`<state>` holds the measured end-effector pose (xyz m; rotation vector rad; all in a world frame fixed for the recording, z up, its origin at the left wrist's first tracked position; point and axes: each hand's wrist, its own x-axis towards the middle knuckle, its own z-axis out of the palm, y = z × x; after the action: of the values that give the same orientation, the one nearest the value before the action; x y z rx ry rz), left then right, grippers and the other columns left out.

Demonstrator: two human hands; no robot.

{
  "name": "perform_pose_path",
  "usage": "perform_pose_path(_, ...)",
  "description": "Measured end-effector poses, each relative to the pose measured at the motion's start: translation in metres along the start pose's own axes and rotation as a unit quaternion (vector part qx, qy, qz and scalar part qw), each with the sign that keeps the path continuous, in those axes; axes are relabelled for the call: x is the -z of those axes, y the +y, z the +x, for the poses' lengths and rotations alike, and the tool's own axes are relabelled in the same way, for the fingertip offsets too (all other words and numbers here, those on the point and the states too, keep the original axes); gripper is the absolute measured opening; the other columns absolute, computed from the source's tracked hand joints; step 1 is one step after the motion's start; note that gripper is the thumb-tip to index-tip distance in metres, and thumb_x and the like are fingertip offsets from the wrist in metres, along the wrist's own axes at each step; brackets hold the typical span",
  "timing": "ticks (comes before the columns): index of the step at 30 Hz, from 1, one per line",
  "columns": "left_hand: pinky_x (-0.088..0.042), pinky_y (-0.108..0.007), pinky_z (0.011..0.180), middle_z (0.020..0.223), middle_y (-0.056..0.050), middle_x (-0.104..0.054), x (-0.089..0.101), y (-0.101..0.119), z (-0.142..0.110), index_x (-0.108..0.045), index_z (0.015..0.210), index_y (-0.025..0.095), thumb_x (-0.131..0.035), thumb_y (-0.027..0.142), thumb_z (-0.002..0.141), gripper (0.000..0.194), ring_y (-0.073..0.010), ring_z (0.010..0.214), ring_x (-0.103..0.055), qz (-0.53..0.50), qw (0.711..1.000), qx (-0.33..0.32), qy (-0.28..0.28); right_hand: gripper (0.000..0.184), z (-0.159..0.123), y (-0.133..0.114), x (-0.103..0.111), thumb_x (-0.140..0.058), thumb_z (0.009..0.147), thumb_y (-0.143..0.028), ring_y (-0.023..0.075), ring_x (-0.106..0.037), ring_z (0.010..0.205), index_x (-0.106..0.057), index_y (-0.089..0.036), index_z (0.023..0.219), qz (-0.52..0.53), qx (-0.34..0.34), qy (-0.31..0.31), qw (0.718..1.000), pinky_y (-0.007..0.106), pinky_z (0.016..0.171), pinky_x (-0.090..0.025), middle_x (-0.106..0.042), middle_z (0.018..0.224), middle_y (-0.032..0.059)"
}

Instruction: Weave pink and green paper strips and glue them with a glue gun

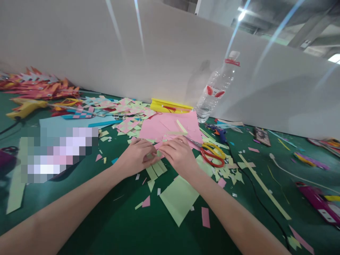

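Over the middle of the green table, my left hand [136, 157] and my right hand [179, 154] meet at the fingertips, both closed. Between them they pinch a small piece of pale green paper [159, 153], mostly hidden by the fingers. Pale green paper strips [157, 170] lie just below my left hand. A pink sheet [170, 124] is spread behind both hands. Scissors [212, 154] with red and yellow handles lie to the right of my right hand, their blades pointing toward it. Partly beneath my right wrist is a pale green square sheet [179, 200].
A clear plastic bottle [216, 90] leans by the white partition [111, 49]. Woven paper pieces [130, 109] are heaped at the back. Glue guns, one yellow [26, 108] and one blue [217, 131], lie on either side. A black cable [255, 191] crosses the right side among paper scraps.
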<state>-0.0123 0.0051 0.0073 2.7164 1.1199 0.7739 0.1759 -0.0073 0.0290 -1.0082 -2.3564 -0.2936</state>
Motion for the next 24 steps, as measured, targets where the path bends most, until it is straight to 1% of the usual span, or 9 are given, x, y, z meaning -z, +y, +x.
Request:
perform_pose_path(3,-0.037,-0.034,0.08,0.086,-0.004,-0.067,-0.005,-0.003,0.0,-0.06,0.078,0.019,-0.049,0.04,0.087,0.025,-0.0196,0.086,-0.059,-0.024,0.999,0.004,0.029,0.026,0.0,0.0,-0.002,-0.042,0.094,-0.024,0.0143,-0.06,0.084,-0.067,-0.022,0.086,-0.001,0.003,-0.009,1.0,0.035,0.09,-0.033,-0.071,0.091,0.0003)
perform_pose_path(8,-0.038,-0.034,0.074,0.074,-0.002,-0.064,-0.008,-0.005,-0.001,-0.059,0.072,0.02,-0.047,0.036,0.086,0.025,-0.0183,0.074,-0.056,-0.062,0.996,0.06,0.009,0.024,-0.003,0.007,0.001,-0.042,0.093,-0.027,0.0168,-0.06,0.094,-0.065,-0.021,0.099,0.006,0.015,-0.007,1.0,0.035,0.092,-0.035,-0.069,0.104,0.0027)
perform_pose_path(10,-0.038,-0.035,0.078,0.072,-0.001,-0.064,-0.007,-0.005,-0.001,-0.06,0.072,0.02,-0.047,0.036,0.085,0.024,-0.0174,0.071,-0.056,-0.069,0.994,0.08,0.003,0.026,-0.004,0.024,0.007,-0.044,0.092,-0.03,0.0199,-0.057,0.104,-0.062,-0.02,0.108,0.0,-0.019,0.002,1.0,0.036,0.092,-0.037,-0.067,0.111,0.0056)
perform_pose_path(13,-0.041,-0.034,0.077,0.067,0.0,-0.064,-0.003,-0.003,0.0,-0.062,0.072,0.02,-0.047,0.039,0.085,0.028,-0.0147,0.062,-0.054,-0.097,0.989,0.11,-0.001,0.026,-0.006,0.069,0.022,-0.045,0.089,-0.031,0.0234,-0.059,0.097,-0.063,-0.018,0.102,-0.068,-0.121,0.036,0.99,0.039,0.088,-0.04,-0.068,0.104,0.0089)
perform_pose_path(15,-0.043,-0.03,0.068,0.063,0.0,-0.063,-0.001,-0.001,0.001,-0.063,0.069,0.02,-0.047,0.041,0.084,0.031,-0.0138,0.056,-0.052,-0.129,0.983,0.133,-0.005,0.029,-0.01,0.106,0.032,-0.042,0.089,-0.029,0.0256,-0.058,0.099,-0.062,-0.013,0.103,-0.135,-0.237,0.033,0.962,0.039,0.089,-0.04,-0.066,0.104,0.0129)
perform_pose_path(17,-0.042,-0.027,0.059,0.063,-0.001,-0.064,0.0,-0.001,0.002,-0.065,0.068,0.02,-0.049,0.043,0.083,0.032,-0.0141,0.056,-0.052,-0.162,0.974,0.16,-0.008,0.035,-0.017,0.14,0.04,-0.042,0.088,-0.031,0.0281,-0.053,0.109,-0.057,-0.01,0.112,-0.186,-0.36,0.012,0.914,0.04,0.092,-0.039,-0.062,0.113,0.0164)
perform_pose_path(19,-0.042,-0.026,0.054,0.064,-0.001,-0.065,0.001,0.0,0.003,-0.066,0.071,0.02,-0.051,0.045,0.081,0.031,-0.0148,0.057,-0.053,-0.188,0.964,0.185,-0.012,0.049,-0.025,0.166,0.043,-0.043,0.087,-0.04,0.0305,-0.046,0.119,-0.048,-0.007,0.123,-0.205,-0.486,-0.06,0.848,0.04,0.093,-0.039,-0.054,0.124,0.0195)
perform_pose_path(22,-0.042,-0.026,0.054,0.066,-0.001,-0.067,0.003,-0.002,0.002,-0.068,0.074,0.02,-0.054,0.047,0.08,0.031,-0.0154,0.059,-0.056,-0.21,0.956,0.203,-0.018,0.071,-0.036,0.19,0.039,-0.048,0.08,-0.056,0.0394,-0.048,0.115,-0.047,0.0,0.123,-0.198,-0.555,-0.105,0.801,0.047,0.086,-0.044,-0.051,0.123,0.0289)
perform_pose_path(24,-0.044,-0.026,0.055,0.067,-0.001,-0.067,0.004,-0.003,0.001,-0.068,0.074,0.02,-0.055,0.047,0.079,0.031,-0.0156,0.06,-0.056,-0.211,0.955,0.21,-0.009,0.078,-0.04,0.199,0.034,-0.051,0.075,-0.062,0.041,-0.053,0.108,-0.049,0.001,0.12,-0.191,-0.582,-0.128,0.78,0.048,0.081,-0.046,-0.056,0.115,0.0302)
